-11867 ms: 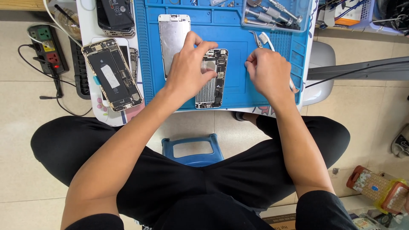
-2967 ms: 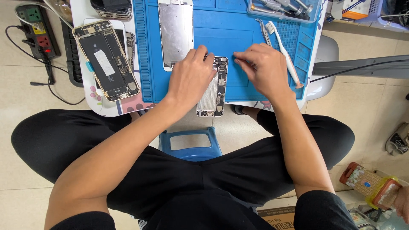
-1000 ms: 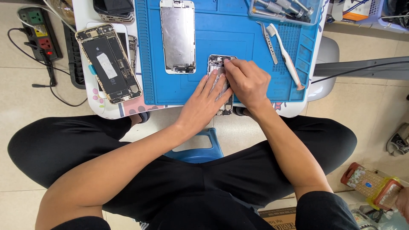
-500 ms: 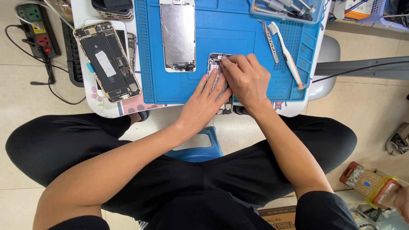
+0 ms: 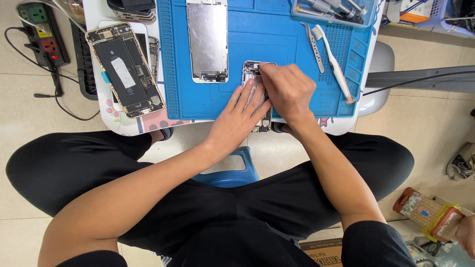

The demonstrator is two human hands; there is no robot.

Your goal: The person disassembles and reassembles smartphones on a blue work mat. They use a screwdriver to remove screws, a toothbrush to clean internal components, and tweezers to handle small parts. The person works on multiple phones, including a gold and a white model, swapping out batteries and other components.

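On the blue mat [image 5: 277,44], right of the screen panel [image 5: 208,42], my left hand [image 5: 237,118] presses flat on the opened phone chassis [image 5: 253,74]; my right hand [image 5: 289,91] pinches at its top edge.

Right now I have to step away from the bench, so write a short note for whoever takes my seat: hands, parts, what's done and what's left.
Left hand: flat on the opened phone body, pinning it to the blue mat.
Right hand: fingertips pinched at the body's top end; whether it holds a tool, I cannot tell.
Parts: the screen panel lies face down on the mat, left of the body. Tweezers and a brush lie to the right. A second opened phone sits off the mat, far left.
Done: screen is off the body.
Left: the work inside the body's top end; the screen is not yet back on.
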